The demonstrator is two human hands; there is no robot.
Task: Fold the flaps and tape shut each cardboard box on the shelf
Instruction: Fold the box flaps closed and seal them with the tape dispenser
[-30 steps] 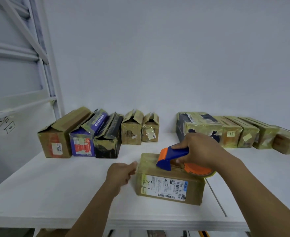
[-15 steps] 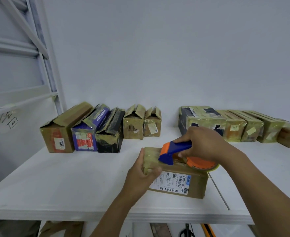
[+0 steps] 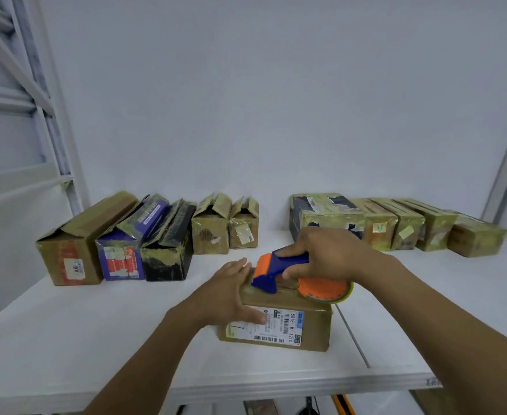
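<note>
A person's left hand (image 3: 228, 292) lies with straight fingers against the left end of a brown taped cardboard box (image 3: 306, 327) near the front edge of a white shelf (image 3: 96, 339). The right hand (image 3: 330, 253) grips a blue-and-orange tape dispenser (image 3: 276, 269) resting on the box's top. More worn cardboard boxes (image 3: 210, 232) line the back wall.

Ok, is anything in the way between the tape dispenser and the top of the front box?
Nothing visible. The right hand grips the tape dispenser, whose blue nose rests on top of the front cardboard box. The left hand presses the box's left end, just beside that nose, close to the tape line.
</note>
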